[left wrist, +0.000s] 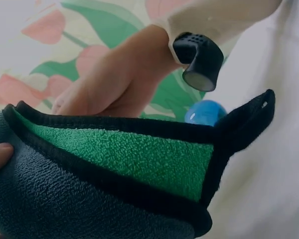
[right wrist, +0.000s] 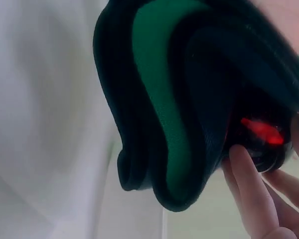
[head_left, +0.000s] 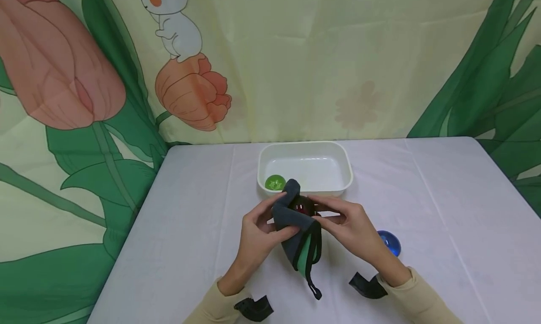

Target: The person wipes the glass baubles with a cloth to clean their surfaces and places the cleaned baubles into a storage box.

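Observation:
Both hands hold a cloth and a dark red glassy ball above the table, just in front of a white basin. The left hand (head_left: 264,227) grips the cloth (head_left: 291,225), which is grey-blue on one face and green on the other, with black edging and a hanging loop. Folded over, the cloth partly covers the ball (head_left: 303,205). From the other side the right hand (head_left: 348,223) pinches the ball between thumb and fingers, as the right wrist view also shows. Part of the ball is hidden by cloth and fingers.
The white basin (head_left: 313,148) stands at the table's far edge, with a green ball (head_left: 275,182) in its near left corner. A blue ball (head_left: 390,243) lies on the white tablecloth (head_left: 444,211), beside the right wrist. Behind the table hangs a flower-print curtain (head_left: 296,80).

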`<state>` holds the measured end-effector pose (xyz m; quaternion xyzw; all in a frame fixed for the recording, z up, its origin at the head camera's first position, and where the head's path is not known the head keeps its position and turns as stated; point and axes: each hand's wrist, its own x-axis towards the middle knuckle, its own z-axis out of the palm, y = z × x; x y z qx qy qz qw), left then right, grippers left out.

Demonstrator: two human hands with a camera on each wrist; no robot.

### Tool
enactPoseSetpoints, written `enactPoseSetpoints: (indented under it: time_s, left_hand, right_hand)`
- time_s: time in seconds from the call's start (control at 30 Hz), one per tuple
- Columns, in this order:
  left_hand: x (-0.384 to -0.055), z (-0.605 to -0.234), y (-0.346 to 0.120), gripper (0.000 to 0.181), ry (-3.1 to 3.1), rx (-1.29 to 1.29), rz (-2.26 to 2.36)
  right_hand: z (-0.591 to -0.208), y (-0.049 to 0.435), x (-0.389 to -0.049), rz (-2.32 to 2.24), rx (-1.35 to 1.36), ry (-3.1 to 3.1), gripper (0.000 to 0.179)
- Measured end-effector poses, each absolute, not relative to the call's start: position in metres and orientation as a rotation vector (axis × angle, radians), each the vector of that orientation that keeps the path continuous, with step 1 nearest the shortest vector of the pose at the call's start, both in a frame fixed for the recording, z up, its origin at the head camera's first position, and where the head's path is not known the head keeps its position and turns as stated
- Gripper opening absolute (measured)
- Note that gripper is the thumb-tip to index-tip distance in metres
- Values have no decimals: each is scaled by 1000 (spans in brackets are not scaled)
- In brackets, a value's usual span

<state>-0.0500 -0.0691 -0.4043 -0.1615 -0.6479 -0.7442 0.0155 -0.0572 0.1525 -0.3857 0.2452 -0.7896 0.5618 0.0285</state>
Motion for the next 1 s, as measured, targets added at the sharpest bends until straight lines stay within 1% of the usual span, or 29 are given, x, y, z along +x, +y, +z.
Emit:
enactPoseSetpoints:
  time_s: [0.07, 0.13, 0.43, 0.77, 1.0]
  left_hand:
    - [-50, -405, -69, 62, -2015, -507, -2303]
    - [-51, -406, -68, 61, -2015, -510, -2285]
    - [-51, -404, -67, 59, -1960, -515, -2315]
    - [-52, -403, -66, 59, -1964, -540, -2319]
    - [-54, -403, -66, 61, -1970, -554, -2318]
  right_hand:
    - [-385, 152, -57, 1760, 701, -2468, 46]
    - [-384, 152, -58, 1747, 705, -2481, 47]
    - [-388, 157, -60, 1517, 884, -2381, 65]
    - [-390, 159, -61, 1353, 1025, -2269, 67]
    - [-386, 156, -63, 1391, 990, -2266, 65]
